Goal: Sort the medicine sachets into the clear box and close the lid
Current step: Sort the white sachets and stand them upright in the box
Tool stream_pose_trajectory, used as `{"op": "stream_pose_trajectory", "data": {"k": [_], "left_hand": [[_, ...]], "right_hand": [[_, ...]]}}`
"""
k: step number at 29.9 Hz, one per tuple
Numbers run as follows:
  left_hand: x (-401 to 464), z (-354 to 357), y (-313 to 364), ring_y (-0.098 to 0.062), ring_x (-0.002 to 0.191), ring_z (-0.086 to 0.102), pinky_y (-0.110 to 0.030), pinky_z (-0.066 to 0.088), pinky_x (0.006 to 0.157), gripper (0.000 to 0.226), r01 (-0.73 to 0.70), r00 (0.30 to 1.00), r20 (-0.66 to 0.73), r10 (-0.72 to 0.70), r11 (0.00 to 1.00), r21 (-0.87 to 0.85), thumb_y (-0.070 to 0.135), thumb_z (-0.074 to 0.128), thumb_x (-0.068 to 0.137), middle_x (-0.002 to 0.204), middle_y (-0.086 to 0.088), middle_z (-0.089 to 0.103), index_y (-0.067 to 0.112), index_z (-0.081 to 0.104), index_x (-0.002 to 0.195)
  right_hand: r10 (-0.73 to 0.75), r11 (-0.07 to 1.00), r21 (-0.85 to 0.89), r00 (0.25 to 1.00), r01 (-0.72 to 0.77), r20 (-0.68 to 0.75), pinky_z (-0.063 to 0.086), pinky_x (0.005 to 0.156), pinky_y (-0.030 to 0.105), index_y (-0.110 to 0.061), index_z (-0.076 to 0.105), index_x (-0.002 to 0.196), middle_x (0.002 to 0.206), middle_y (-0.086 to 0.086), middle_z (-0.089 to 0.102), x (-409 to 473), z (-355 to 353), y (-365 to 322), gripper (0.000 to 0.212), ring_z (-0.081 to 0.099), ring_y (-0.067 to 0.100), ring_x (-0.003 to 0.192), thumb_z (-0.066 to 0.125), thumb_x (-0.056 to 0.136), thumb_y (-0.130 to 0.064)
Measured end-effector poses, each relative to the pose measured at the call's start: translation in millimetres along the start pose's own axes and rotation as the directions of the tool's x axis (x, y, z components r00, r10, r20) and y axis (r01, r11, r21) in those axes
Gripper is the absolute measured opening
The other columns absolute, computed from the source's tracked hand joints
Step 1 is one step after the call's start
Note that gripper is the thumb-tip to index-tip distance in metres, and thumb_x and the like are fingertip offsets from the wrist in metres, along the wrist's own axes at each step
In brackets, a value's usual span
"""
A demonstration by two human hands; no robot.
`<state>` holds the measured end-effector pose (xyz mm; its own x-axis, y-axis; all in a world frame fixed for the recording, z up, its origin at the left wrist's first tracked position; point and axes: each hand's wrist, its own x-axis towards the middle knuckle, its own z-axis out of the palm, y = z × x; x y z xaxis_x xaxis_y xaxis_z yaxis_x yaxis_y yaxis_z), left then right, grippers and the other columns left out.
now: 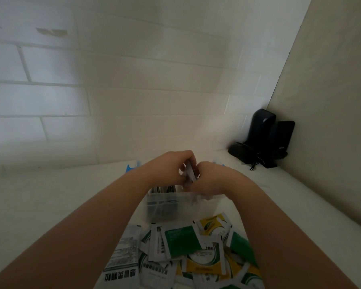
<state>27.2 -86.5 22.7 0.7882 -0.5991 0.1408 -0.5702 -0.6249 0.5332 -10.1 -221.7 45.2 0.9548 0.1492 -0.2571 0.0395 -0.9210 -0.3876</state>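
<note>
1. Over the far end of a white table point(50, 197), our two hands meet just above a clear box point(181, 207).
2. Our left hand point(173, 166) curls its fingers round a small bundle of pale sachets point(189, 173), held upright above the box.
3. Our right hand point(208, 177) closes on the same bundle from the other side; motion blur hides the fingertips, so its exact grip is probably a pinch, but we cannot be sure.
4. Inside the box, dark sachets already stand on edge in the left part. The right part looks less full, though our hands cover most of it.
5. Nearer to us lies a loose pile point(186, 253) of green, yellow and white sachets, overlapping one another, just in front of the box.
6. Blue pieces point(130, 168) show behind the hands, perhaps the lid's clips.
7. We judge the sorting partly done: some sachets are filed, many wait in the pile, and the lid is not yet closed.
8. A black device point(263, 138) sits in the far right corner, well apart.
</note>
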Motion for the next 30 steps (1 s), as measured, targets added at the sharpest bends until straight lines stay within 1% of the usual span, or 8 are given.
{"op": "stream_pose_trajectory", "data": {"k": [5,10,15,18,22,25,27,30], "left_hand": [[0,-2,4,-0.008,0.097,0.049,-0.022,0.038,0.078,0.044,0.060,0.996,-0.073,-0.060,0.998,0.004,-0.014,0.041,0.072,0.097,0.009,0.054,0.021,0.055,0.096],[-6,-12,13,-0.012,0.088,0.056,-0.021,0.043,0.076,0.044,0.020,0.953,-0.302,-0.023,1.000,-0.013,-0.015,0.035,0.072,0.088,0.004,0.059,0.015,0.062,0.090],[-38,-27,37,-0.006,0.081,0.060,-0.011,0.046,0.072,0.030,-0.132,0.891,-0.448,0.080,0.988,-0.085,-0.003,0.043,0.081,0.080,0.014,0.061,0.021,0.061,0.085],[-80,-11,48,0.000,0.084,0.059,-0.010,0.048,0.075,0.028,-0.204,0.892,-0.431,0.135,0.972,-0.118,0.002,0.048,0.083,0.088,0.018,0.062,0.029,0.055,0.090],[-125,34,47,0.005,0.087,0.055,-0.003,0.042,0.075,0.023,-0.109,0.962,-0.268,0.052,0.973,-0.203,0.013,0.054,0.085,0.088,0.022,0.060,0.036,0.056,0.090],[-137,68,39,0.004,0.095,0.049,-0.006,0.039,0.083,0.022,0.009,0.973,-0.225,-0.042,0.989,-0.145,0.023,0.059,0.083,0.098,0.022,0.053,0.034,0.055,0.102],[-141,84,33,-0.003,0.107,0.046,-0.018,0.039,0.093,0.034,0.053,0.973,-0.219,-0.069,0.995,-0.080,0.032,0.063,0.080,0.110,0.017,0.052,0.031,0.052,0.113],[-142,94,27,-0.005,0.113,0.044,-0.018,0.032,0.095,0.046,0.081,0.971,-0.230,-0.073,0.996,0.026,0.037,0.063,0.079,0.124,0.012,0.053,0.031,0.049,0.122]], "right_hand": [[0.026,0.975,0.223,0.999,-0.021,-0.022,0.055,0.079,0.033,-0.012,0.057,0.109,0.092,0.003,0.067,3,1,5,0.067,0.063,0.014,0.079,0.070,0.061,-0.058],[-0.003,0.925,0.366,0.963,0.106,-0.271,0.052,0.068,0.030,-0.017,0.060,0.103,0.089,0.004,0.067,1,6,5,0.036,0.060,0.013,0.071,0.068,0.074,-0.037],[-0.101,0.857,0.338,0.769,0.390,-0.631,0.044,0.057,0.015,-0.031,0.063,0.087,0.070,-0.008,0.064,-44,10,7,0.008,0.058,0.003,0.063,0.059,0.081,-0.033],[-0.220,0.893,0.231,0.824,0.385,-0.522,0.045,0.058,0.007,-0.039,0.058,0.084,0.069,-0.014,0.061,-86,36,14,0.012,0.056,-0.004,0.065,0.052,0.076,-0.045],[-0.163,0.982,0.024,0.905,0.188,-0.392,0.034,0.067,-0.001,-0.037,0.055,0.106,0.093,-0.021,0.055,-114,88,30,0.027,0.046,-0.005,0.080,0.057,0.080,-0.043],[-0.125,0.992,-0.040,0.864,0.121,-0.489,0.028,0.085,0.009,-0.029,0.048,0.120,0.120,-0.010,0.051,-119,115,37,0.043,0.042,0.006,0.108,0.060,0.080,-0.040],[-0.139,0.990,-0.050,0.857,0.132,-0.497,0.030,0.096,0.019,-0.026,0.045,0.124,0.127,-0.007,0.048,-121,124,41,0.050,0.038,0.010,0.116,0.061,0.079,-0.041],[-0.193,0.981,-0.078,0.861,0.177,-0.470,0.025,0.100,0.019,-0.027,0.046,0.125,0.132,-0.007,0.044,-121,129,47,0.049,0.033,0.009,0.120,0.057,0.081,-0.045]]}}
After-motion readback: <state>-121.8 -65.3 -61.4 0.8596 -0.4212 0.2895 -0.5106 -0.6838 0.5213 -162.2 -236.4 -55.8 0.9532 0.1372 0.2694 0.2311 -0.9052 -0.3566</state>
